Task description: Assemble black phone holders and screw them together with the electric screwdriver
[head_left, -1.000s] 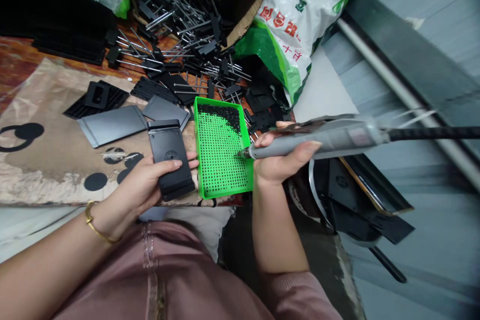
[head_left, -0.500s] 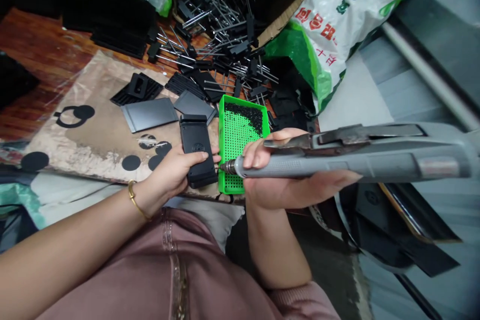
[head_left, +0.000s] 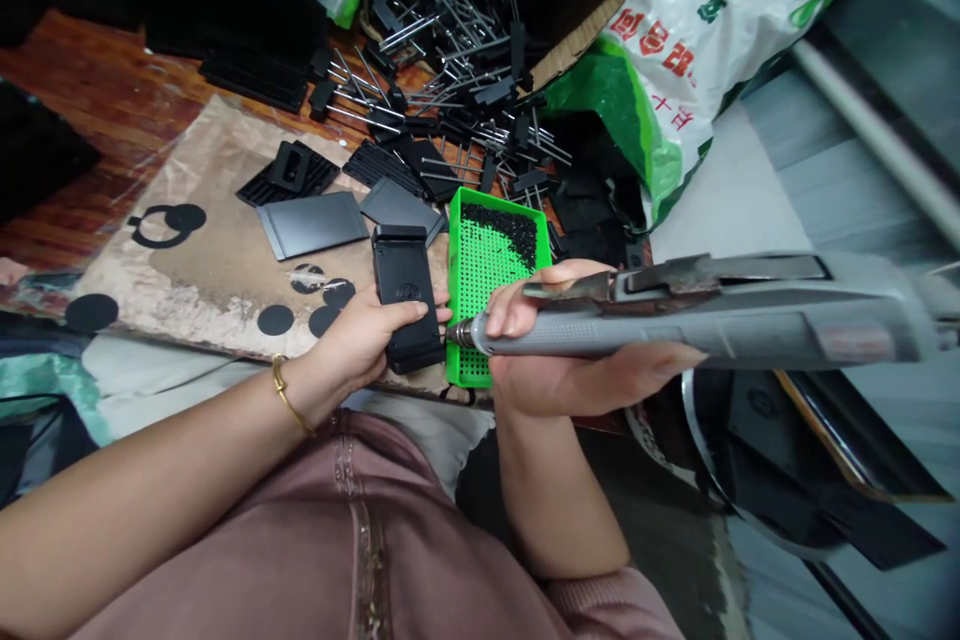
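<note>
Wooden table [head_left: 112, 100] beneath: the left hand [head_left: 367, 335], fingers closed on a black holder [head_left: 405, 265] just beside the green tray [head_left: 476, 280], should brace it firmly while the right hand [head_left: 555, 382], wrapped around a gray screwdriver [head_left: 585, 330], steadies its tip [head_left: 460, 332] squarely.

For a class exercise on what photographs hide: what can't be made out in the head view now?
Head view, black part: underside, hidden by its upper face and the left hand.
Head view, green tray: near right corner, hidden behind the right hand.
Head view, grey tool: whether its tip touches the black part, too small; its label, blurred.
Head view, cardboard box: far end, cut off by the top edge.
</note>
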Tool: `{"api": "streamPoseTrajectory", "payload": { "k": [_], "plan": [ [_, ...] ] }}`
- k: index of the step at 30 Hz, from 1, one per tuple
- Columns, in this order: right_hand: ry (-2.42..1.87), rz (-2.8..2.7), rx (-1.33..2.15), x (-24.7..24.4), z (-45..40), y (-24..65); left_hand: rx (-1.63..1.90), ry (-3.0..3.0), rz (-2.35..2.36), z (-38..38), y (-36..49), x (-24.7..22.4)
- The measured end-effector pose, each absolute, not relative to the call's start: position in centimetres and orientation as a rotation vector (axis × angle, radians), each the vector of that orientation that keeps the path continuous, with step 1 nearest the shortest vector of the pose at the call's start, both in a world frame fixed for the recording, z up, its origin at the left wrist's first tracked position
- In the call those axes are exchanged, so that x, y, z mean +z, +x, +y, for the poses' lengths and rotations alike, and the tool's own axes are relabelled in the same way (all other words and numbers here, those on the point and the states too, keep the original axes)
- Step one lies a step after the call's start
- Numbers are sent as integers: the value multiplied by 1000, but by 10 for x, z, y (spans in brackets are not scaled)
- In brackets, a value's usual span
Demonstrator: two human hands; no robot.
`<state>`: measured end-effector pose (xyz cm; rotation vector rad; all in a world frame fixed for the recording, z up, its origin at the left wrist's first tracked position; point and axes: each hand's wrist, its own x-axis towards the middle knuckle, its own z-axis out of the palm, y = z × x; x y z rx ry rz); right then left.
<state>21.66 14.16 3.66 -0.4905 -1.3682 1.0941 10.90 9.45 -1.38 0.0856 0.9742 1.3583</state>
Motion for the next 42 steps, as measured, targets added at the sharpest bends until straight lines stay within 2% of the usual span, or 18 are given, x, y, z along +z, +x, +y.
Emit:
{"api": "streamPoseTrajectory", "payload": {
  "k": [19, 29, 33, 37, 42],
  "plan": [
    [-313, -1306, 1274, 35, 140, 217, 1365, 41, 981, 93, 113, -14],
    [-362, -1340, 1222, 29, 137, 214, 1360, 31, 966, 94, 112, -10],
    [-432, -1364, 1149, 41, 145, 227, 1319, 69, 950, 95, 107, -12],
    [-517, -1394, 922, 53, 162, 257, 1298, 61, 980, 94, 102, -10],
    [-694, -1219, 721, 38, 186, 283, 1230, 55, 1015, 96, 100, -9]
  ]
}}
